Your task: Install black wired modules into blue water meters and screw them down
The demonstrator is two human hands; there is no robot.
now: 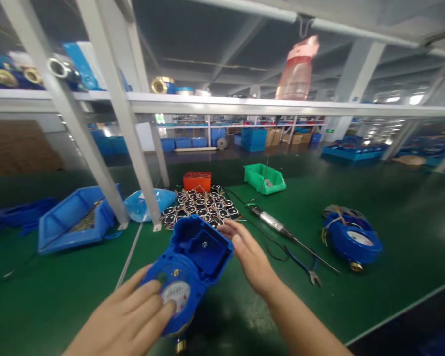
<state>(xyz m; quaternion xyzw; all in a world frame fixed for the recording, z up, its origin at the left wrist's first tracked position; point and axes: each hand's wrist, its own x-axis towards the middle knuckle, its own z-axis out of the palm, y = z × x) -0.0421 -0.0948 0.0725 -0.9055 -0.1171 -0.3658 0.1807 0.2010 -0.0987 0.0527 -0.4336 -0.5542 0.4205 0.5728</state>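
Observation:
A blue water meter (191, 269) is tilted toward me above the bench, its square compartment empty but for a small metal piece (204, 244). My left hand (129, 311) grips the meter from the left, with fingers lying over its round dial. A brass fitting (180, 345) pokes out below. At the compartment's right corner is my right hand (250, 254), fingers stretched out and holding nothing; whether it touches the housing I cannot tell. Just behind lie several small black modules (200, 205) with coloured wires.
An electric screwdriver (272, 222) and cutting pliers (311, 274) lie right of my hands. Another blue water meter (352, 237) sits farther right. Around the back stand a green bin (263, 179), an orange box (197, 181) and a blue bin (74, 220). Metal posts (124, 123) carry a shelf (222, 105).

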